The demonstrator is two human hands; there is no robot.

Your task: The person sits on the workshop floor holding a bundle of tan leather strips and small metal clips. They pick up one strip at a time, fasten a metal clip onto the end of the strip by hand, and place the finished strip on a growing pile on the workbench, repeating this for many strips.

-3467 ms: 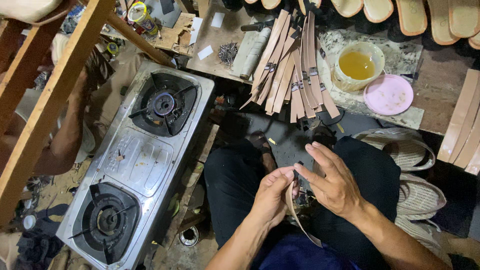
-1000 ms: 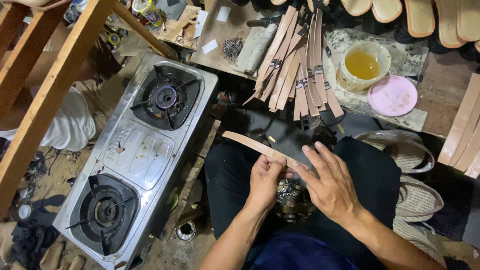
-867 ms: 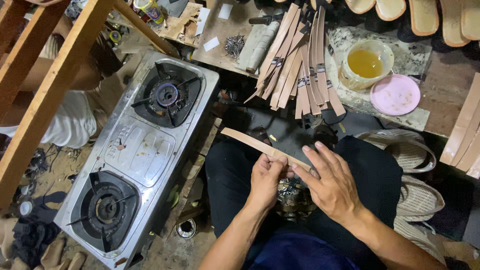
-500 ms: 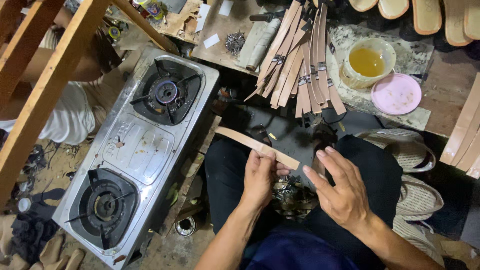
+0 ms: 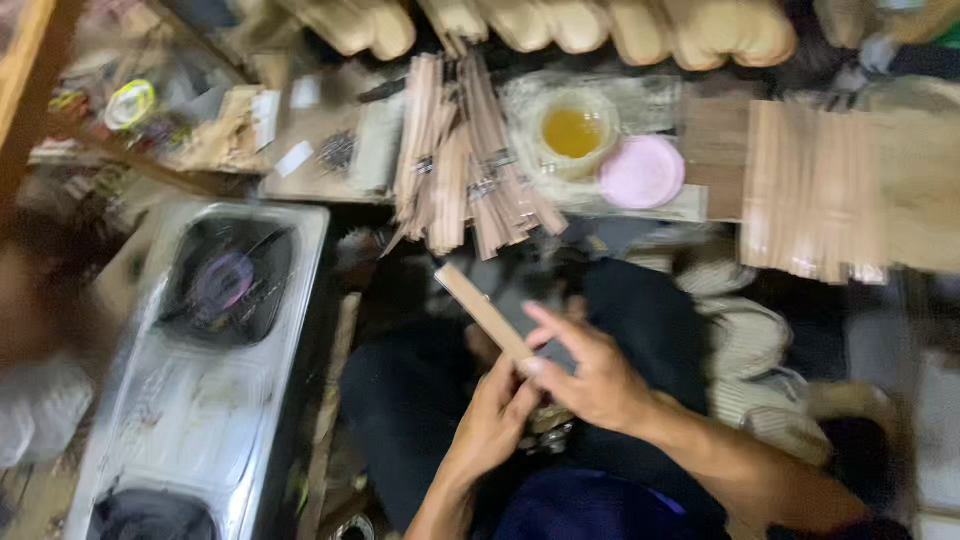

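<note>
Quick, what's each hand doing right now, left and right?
Left hand: closed around the lower end of the tan strip.
Right hand: fingers spread, resting on the same strip; a firm grip cannot be told through the blur.

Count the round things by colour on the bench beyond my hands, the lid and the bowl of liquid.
Pink round lid: 1
Bowl of yellow liquid: 1
Total: 2
</note>
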